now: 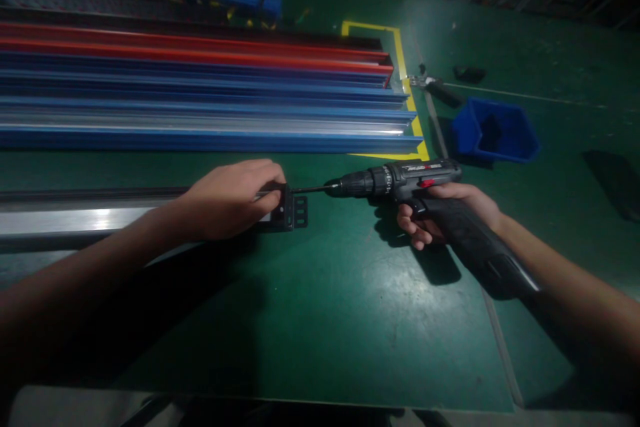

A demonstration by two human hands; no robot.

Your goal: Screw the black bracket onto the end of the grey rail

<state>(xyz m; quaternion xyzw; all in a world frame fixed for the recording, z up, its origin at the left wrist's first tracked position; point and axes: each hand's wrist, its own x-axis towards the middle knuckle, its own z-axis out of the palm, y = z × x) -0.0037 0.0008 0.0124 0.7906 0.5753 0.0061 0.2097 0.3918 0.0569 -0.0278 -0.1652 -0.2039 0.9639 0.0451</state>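
Note:
My right hand (435,213) is wrapped round the grip of a black cordless drill (400,180), which points left. The drill's long thin bit (313,189) reaches the black end bracket (289,208) of a long metal profile (100,219). Whether the tip sits in a screw there I cannot tell. My left hand (235,197) is closed over the profile's right end, thumb and fingers just beside the bracket. A slotted tab of the bracket sticks out to the right, over the green table.
Behind the profile lie several long blue channels (210,140) and a red channel (225,52), their ends near yellow tape (419,127). A blue bin (500,133) stands at the right, close to a dark tool (443,90). The green table's (360,347) front edge runs along the bottom.

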